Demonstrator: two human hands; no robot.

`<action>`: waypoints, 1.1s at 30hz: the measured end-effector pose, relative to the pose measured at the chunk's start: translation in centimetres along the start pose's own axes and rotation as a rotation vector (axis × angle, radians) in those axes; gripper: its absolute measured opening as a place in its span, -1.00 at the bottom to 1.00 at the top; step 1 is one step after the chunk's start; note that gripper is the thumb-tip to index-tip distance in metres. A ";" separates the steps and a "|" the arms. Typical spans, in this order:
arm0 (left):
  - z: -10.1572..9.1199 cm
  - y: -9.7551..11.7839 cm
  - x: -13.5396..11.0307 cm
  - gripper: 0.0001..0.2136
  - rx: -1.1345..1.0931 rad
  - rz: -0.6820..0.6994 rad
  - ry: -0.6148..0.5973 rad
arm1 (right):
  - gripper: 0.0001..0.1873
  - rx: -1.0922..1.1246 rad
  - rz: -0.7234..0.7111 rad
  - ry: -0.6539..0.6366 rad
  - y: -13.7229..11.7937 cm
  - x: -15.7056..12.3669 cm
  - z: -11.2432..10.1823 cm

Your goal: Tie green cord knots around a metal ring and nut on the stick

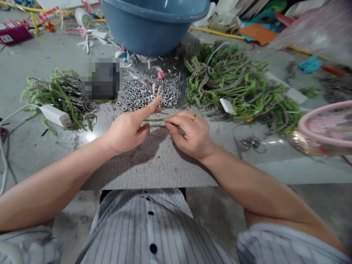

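Between my two hands, just above the grey board, runs a short stretch of green cord (154,120). My right hand (191,134), with a ring on one finger, pinches the cord between thumb and fingertips. My left hand (128,128) is partly closed around the cord's other side, its index finger stretched out; the curled fingers hide the grip. A small tan strip (159,90) stands by the left index fingertip; I cannot make out what it is. Beyond the fingertips lie many small metal rings (140,93). A grey strand lies below the green cord.
A blue basin (148,27) stands behind the rings. Bundles of green and grey cords lie at the right (228,80) and left (57,91). A white adapter (56,115) with its cable is at left, a pink-rimmed basket (327,126) at right.
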State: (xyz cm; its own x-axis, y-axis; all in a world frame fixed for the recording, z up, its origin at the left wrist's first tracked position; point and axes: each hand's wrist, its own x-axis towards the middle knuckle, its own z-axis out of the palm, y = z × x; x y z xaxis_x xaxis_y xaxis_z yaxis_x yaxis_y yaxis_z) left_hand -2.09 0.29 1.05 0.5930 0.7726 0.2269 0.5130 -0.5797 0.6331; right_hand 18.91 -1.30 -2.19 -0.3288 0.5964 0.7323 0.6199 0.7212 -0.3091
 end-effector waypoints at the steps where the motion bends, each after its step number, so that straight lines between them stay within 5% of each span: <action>1: -0.1 0.2 0.0 -0.37 0.023 0.004 -0.016 | -0.82 -0.001 -0.008 -0.005 0.0 0.0 0.0; 8: 0.0 0.9 0.2 -0.43 0.183 0.002 -0.161 | -0.82 0.192 0.031 -0.013 -0.3 0.3 -0.2; 18: 0.1 1.0 0.3 -0.66 0.318 0.066 -0.267 | -0.64 0.569 0.442 -0.075 -0.1 0.8 0.2; 28: 0.1 0.9 0.3 -0.82 0.254 0.170 -0.290 | -0.43 0.878 0.691 -0.373 0.9 0.9 0.2; 33: 0.3 0.8 0.3 -0.82 0.215 0.181 -0.279 | -0.44 0.931 0.754 -0.412 1.0 1.0 0.1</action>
State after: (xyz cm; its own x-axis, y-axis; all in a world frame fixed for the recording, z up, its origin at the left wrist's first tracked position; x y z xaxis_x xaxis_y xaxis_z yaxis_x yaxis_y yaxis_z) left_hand -1.33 0.00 1.42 0.8166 0.5699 0.0918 0.4853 -0.7639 0.4254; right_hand 19.18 0.05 -1.85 -0.4141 0.9102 -0.0023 0.0708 0.0297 -0.9970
